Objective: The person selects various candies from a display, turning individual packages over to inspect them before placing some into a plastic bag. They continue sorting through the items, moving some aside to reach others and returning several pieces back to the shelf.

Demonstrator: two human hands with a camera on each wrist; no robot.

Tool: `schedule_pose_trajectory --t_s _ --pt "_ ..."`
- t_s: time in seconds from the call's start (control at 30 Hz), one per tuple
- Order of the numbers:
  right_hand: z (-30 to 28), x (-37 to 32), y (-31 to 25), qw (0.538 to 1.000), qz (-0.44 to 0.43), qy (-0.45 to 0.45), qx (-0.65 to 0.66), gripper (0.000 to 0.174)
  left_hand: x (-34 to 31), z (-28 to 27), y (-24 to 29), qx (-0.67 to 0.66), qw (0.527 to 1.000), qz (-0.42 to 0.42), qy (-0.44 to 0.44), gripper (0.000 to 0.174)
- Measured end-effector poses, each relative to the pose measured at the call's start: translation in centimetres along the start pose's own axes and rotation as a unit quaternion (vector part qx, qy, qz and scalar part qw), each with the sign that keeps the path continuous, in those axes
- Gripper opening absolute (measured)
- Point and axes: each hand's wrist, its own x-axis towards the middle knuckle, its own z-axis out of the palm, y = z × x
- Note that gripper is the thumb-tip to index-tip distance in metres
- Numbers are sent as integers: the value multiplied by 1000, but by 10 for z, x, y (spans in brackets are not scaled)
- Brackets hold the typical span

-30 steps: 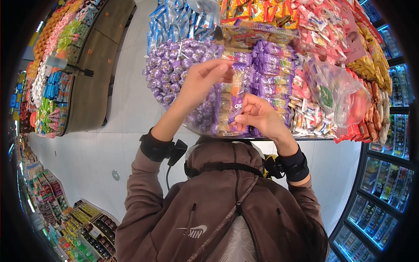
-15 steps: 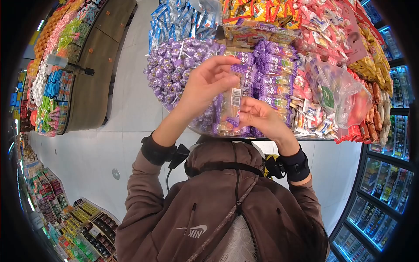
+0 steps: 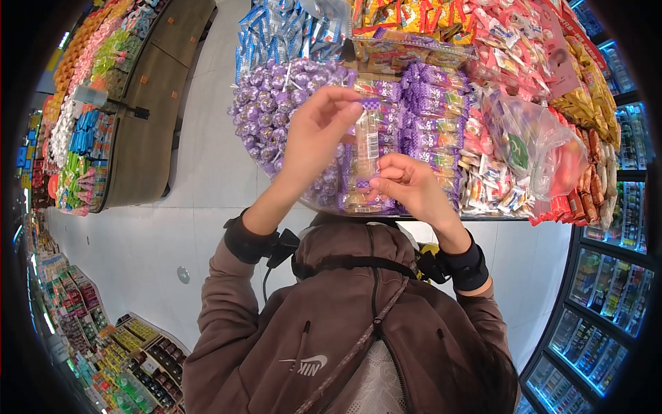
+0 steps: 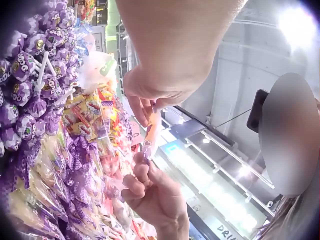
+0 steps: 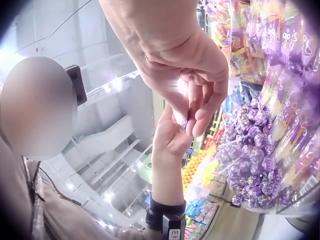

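Observation:
Between both hands is a slim candy packet (image 3: 369, 141) in a clear wrapper with purple checked ends, its barcode side facing up in the head view. My left hand (image 3: 318, 131) pinches the far end between thumb and fingers. At the near end, my right hand (image 3: 410, 186) pinches the other purple tip with thumb and index finger. In the left wrist view the packet (image 4: 151, 132) is stretched between the two hands, orange inside. Below it lie rows of similar purple packets (image 3: 432, 123), partly hidden by the hands.
Purple-wrapped lollipops (image 3: 265, 110) are heaped to the left. Blue packets (image 3: 286, 34) and yellow-red packets (image 3: 407, 14) lie at the back. A clear plastic bag (image 3: 524, 138) rests on the candy to the right. Lit shelves (image 3: 607, 276) stand further right.
The packet has been turned over from its printed side to its barcode side. Both hands have shifted slightly left and keep their pinch on its ends.

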Motion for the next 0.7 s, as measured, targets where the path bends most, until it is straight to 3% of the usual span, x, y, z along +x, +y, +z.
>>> schedule_pose_trajectory --t_s 0.7 --pt "0 -5 10 1000 21 -10 -6 15 -3 -8 -11 -16 1000 -20 -15 16"
